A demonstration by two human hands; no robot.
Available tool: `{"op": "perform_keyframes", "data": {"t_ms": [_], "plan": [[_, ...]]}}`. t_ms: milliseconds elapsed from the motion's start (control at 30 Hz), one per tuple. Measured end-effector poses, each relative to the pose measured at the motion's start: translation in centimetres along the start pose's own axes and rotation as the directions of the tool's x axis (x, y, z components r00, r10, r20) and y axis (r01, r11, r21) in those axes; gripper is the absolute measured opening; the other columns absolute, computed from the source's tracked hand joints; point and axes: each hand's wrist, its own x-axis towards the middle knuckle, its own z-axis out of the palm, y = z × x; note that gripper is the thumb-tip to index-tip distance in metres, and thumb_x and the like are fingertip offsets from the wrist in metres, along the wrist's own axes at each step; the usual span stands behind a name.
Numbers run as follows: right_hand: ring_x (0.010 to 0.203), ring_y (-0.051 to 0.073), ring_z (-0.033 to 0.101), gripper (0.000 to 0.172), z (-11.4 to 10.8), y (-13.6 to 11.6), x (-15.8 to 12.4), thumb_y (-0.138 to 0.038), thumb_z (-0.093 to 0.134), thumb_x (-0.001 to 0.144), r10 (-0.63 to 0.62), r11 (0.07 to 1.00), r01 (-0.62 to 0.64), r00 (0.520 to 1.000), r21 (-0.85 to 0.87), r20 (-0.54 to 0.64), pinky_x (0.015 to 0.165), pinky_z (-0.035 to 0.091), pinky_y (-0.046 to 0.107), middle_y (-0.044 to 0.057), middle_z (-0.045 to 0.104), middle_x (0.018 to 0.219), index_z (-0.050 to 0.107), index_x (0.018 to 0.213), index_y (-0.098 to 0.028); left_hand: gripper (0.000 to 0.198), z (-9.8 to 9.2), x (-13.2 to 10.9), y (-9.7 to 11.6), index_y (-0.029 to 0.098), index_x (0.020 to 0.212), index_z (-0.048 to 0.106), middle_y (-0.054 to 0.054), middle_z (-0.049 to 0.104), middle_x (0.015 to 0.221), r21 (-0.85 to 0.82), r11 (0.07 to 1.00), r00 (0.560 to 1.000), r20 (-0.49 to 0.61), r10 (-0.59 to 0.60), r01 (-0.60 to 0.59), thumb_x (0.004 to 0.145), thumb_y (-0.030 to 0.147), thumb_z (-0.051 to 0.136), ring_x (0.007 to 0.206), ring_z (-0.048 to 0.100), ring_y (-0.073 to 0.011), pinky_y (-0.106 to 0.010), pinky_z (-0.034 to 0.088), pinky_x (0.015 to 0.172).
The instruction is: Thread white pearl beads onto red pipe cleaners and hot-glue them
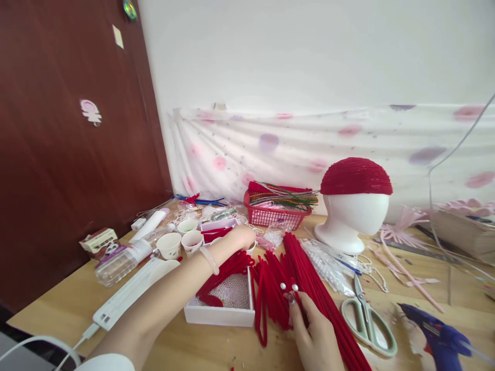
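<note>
My right hand (315, 330) is pinched at the front of the table around a small red pipe-cleaner piece. Two white pearl beads (295, 287) show at its fingertips; whether both are fixed to the piece is unclear. Under and beside that hand lie loose red pipe cleaners (309, 278), with shorter red loops to the left. My left hand (242, 238) reaches across a white box (220, 315) to a white paper cup (251, 248), its fingers hidden behind the hand. Small pearl beads and red pipe-cleaner pieces fill the box.
A foam head (348, 219) wearing a red wrapped cap (356, 178) stands at the back right. Scissors (369, 322) and a blue glue gun (436, 330) lie at the right. Behind are a red basket (276, 216), paper cups (169, 246) and bagged pearls (328, 268). A power strip (126, 293) lies left.
</note>
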Motion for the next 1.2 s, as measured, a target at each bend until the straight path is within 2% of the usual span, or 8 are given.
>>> {"op": "perform_keyframes", "data": {"t_ms": [233,467,567,700,800,900,1033,1200], "plan": [[0.069,0.026,0.077,0.037,0.3,0.8,-0.2,-0.040,0.045,0.101,0.002,1.000,-0.002,1.000,0.006,0.021,0.066,0.059,0.027,0.014,0.081,0.085,0.070,0.101,-0.013,0.033,-0.9,-1.3,0.0,0.020,0.127,0.064,-0.011,0.065,0.131,-0.096,0.984,0.983,0.120,-0.141,0.153,0.096,0.033,0.066,0.110,0.067,-0.0262,-0.046,0.059,0.090],[0.077,0.027,0.079,0.041,0.4,1.3,-0.1,-0.041,0.045,0.100,0.018,0.999,-0.018,1.000,0.032,0.021,0.071,0.060,0.028,0.017,0.082,0.092,0.071,0.105,-0.009,0.036,-2.1,-3.6,0.1,0.019,0.129,0.062,-0.012,0.064,0.132,-0.540,0.826,0.962,-0.102,-0.253,0.160,0.096,0.033,0.066,0.111,0.067,-0.0270,-0.048,0.058,0.092],[0.076,0.026,0.078,0.040,0.3,1.0,-0.2,-0.040,0.045,0.100,0.029,0.998,-0.030,0.999,0.053,0.022,0.071,0.059,0.027,0.015,0.082,0.090,0.070,0.106,-0.010,0.036,-2.3,-5.5,0.0,0.019,0.129,0.062,-0.011,0.064,0.132,-0.793,0.606,0.927,-0.177,-0.330,0.064,0.097,0.034,0.065,0.110,0.067,-0.0266,-0.049,0.058,0.091],[0.067,0.024,0.073,0.035,0.1,0.5,-0.3,-0.040,0.046,0.100,0.046,0.995,-0.048,0.998,0.083,0.030,0.064,0.055,0.027,0.009,0.077,0.077,0.068,0.100,-0.013,0.035,-0.9,-8.5,0.9,0.017,0.127,0.062,-0.010,0.067,0.124,-0.989,0.133,0.928,-0.107,-0.357,-0.064,0.098,0.036,0.064,0.101,0.069,-0.0242,-0.045,0.060,0.084],[0.064,0.023,0.067,0.034,0.2,0.3,-0.4,-0.043,0.046,0.100,0.063,0.991,-0.066,0.998,0.113,0.028,0.061,0.052,0.028,0.006,0.071,0.073,0.066,0.097,-0.015,0.029,1.1,-10.6,2.5,0.016,0.118,0.065,-0.007,0.070,0.108,-0.967,-0.229,0.949,-0.037,-0.313,-0.114,0.099,0.037,0.063,0.083,0.069,-0.0180,-0.035,0.061,0.070],[0.061,0.023,0.063,0.034,0.4,0.1,-0.3,-0.045,0.047,0.099,0.087,0.982,-0.091,0.996,0.163,0.028,0.058,0.050,0.028,0.004,0.066,0.070,0.064,0.094,-0.017,0.022,2.8,-11.7,4.6,0.014,0.100,0.065,0.002,0.064,0.080,-0.848,-0.511,0.961,0.007,-0.276,-0.140,0.100,0.036,0.062,0.055,0.056,-0.0086,-0.021,0.048,0.047],[0.060,0.021,0.058,0.034,0.4,0.1,-0.4,-0.050,0.053,0.097,0.125,0.959,-0.129,0.992,0.251,0.032,0.057,0.048,0.028,0.001,0.061,0.067,0.063,0.087,-0.019,0.031,3.4,-11.7,6.8,0.014,0.076,0.056,0.007,0.049,0.062,-0.657,-0.737,0.963,0.058,-0.262,-0.160,0.105,0.024,0.049,0.040,0.036,-0.0024,-0.014,0.029,0.035],[0.059,0.019,0.056,0.036,-0.1,-2.1,-1.0,-0.055,0.057,0.095,0.205,0.884,-0.222,0.975,0.411,0.087,0.054,0.044,0.026,-0.001,0.059,0.065,0.066,0.089,-0.020,0.031,3.6,-12.1,8.2,0.011,0.075,0.058,0.001,0.058,0.066,-0.522,-0.834,0.955,0.110,-0.275,-0.180,0.100,0.009,0.040,0.040,0.043,0.0005,-0.011,0.030,0.038]]}}
